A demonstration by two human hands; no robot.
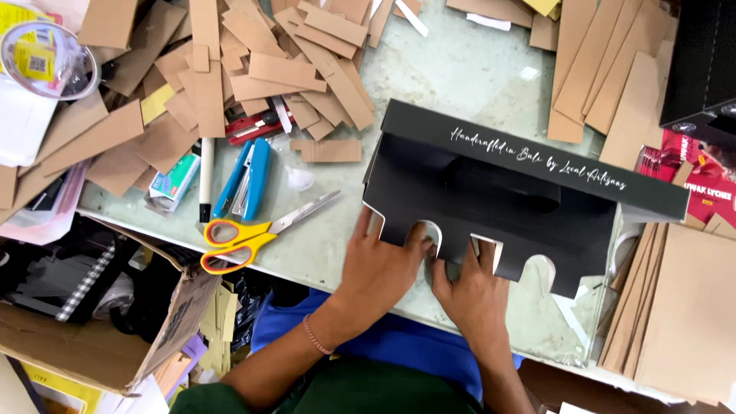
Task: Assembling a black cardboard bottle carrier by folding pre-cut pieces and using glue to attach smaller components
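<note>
A black cardboard box piece [498, 192] with scalloped cut-outs along its near edge lies on the pale green table [460, 69]. My left hand [379, 264] presses on its near flap at the left cut-out, fingers spread flat. My right hand [475, 287] pinches the flap just beside it, thumb and fingers on the black card edge. A red thread bracelet sits on my left wrist.
Yellow-handled scissors [245, 234], a blue stapler [247, 178], a white marker [206, 176] and a red cutter [257, 125] lie to the left. Brown cardboard strips [291, 69] are heaped at the back; stacks of brown card [682, 307] stand right. An open carton [100, 307] sits lower left.
</note>
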